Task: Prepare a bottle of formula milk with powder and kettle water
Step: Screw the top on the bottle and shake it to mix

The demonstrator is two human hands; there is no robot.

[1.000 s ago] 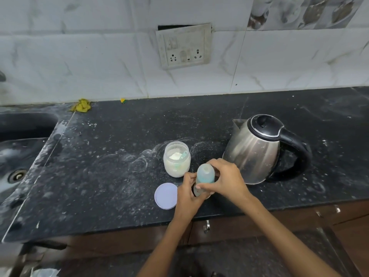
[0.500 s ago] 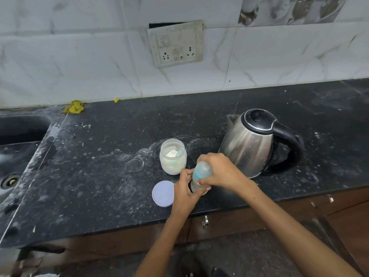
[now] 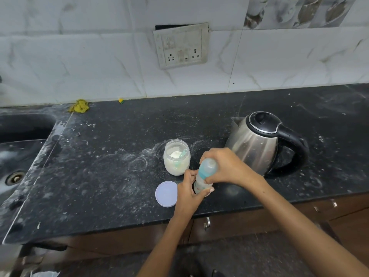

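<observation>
Change since the frame before: the right hand is sitting lower over the cap of the baby bottle, fingers curled round it. The left hand is gripping the bottle's base, fingers wrapped. The bottle is standing on the bench near its front edge, between the powder jar and the kettle. No writing is legible. The jar lid is lying flat, just beside the left hand. Bare bench is lying leftward toward the sink.
</observation>
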